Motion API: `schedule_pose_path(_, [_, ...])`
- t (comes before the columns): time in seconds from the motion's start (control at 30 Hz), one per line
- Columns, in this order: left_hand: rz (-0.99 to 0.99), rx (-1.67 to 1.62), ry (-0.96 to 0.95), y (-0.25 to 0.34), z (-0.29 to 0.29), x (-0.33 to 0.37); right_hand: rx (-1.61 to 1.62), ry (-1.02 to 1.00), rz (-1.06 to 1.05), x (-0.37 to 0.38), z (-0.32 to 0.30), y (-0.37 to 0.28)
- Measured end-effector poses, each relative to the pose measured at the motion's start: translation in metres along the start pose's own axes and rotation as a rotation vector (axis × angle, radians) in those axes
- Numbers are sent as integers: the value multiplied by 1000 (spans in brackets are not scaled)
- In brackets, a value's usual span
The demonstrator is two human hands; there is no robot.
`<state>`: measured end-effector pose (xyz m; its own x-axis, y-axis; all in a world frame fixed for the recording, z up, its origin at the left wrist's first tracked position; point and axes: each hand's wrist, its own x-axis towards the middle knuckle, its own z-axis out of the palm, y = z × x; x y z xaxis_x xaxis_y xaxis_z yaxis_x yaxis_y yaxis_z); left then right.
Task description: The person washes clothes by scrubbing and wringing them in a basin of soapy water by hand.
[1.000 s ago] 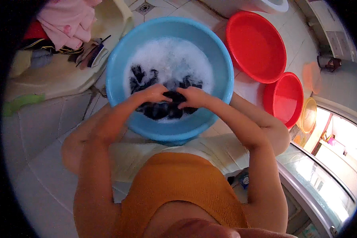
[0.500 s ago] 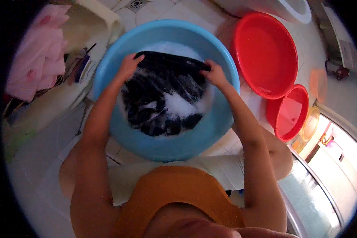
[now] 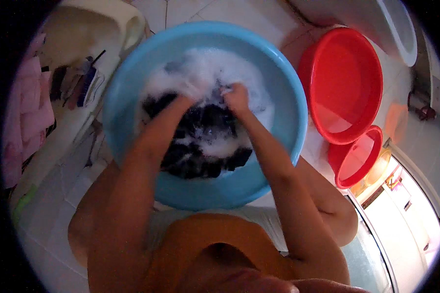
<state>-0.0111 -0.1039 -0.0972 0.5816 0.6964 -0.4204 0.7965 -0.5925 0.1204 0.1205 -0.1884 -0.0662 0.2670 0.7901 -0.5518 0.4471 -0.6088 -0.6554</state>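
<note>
A dark, wet garment [image 3: 200, 122] lies bunched in soapy water inside a large light-blue basin [image 3: 283, 132]. White suds [image 3: 230, 61] cover its far part. My right hand [image 3: 236, 99] is closed on the cloth among the suds, right of the middle. Close to its left, my left hand [image 3: 193, 91] is sunk in the foam against the garment, and motion and suds smear its fingers.
Two red basins, a larger one [image 3: 347, 83] and a smaller one [image 3: 355, 156], stand at the right. A cream tub [image 3: 124, 29] with brushes [image 3: 88, 85] and pink cloth [image 3: 29, 117] is at the left. A glass panel [image 3: 369, 244] stands at the lower right.
Both hands have come inward from the garment's far corners, closer together. The stretched far edge has dropped and bunched, and foam has spread over the far side.
</note>
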Motion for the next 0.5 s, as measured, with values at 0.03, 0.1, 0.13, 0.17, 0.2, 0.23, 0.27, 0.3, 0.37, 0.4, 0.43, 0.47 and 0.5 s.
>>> schedule_pose_path(0.03, [-85,-108,90,28,-10,17,537,114,189,14,-2,15])
schedule_pose_path(0.1, [-277,-678,57,90,-52,7,1229,284,603,19,-1,17])
schedule_pose_path(0.13, [-95,-839,122,104,-70,-16,1233,272,587,18,-2,7])
schedule_pose_path(0.17, [27,-815,110,128,-88,-38,1308,237,505,16,-5,6])
schedule_pose_path(0.2, [202,-790,233,138,-88,-52,1380,178,420,12,-6,-2])
schedule_pose_path(0.23, [244,-676,91,142,-93,-51,1445,132,348,3,-8,0])
schedule_pose_path(0.27, [277,-554,-40,142,-100,-45,1510,73,267,-4,-11,-1])
schedule_pose_path(0.3, [336,-493,78,128,-92,-26,1572,17,186,-11,-16,0])
schedule_pose_path(0.37, [330,-296,129,67,-79,12,1647,-212,349,-27,-31,-8])
schedule_pose_path(0.4, [280,-163,69,36,-82,20,1642,-374,583,-32,-52,-17])
schedule_pose_path(0.43, [147,-84,-42,22,-100,24,1568,-352,536,-41,-72,-12])
schedule_pose_path(0.47, [2,4,-148,13,-118,25,1560,-352,533,-50,-85,-10])
schedule_pose_path(0.5, [-9,4,-145,14,-120,20,1362,-108,387,-58,-94,-12])
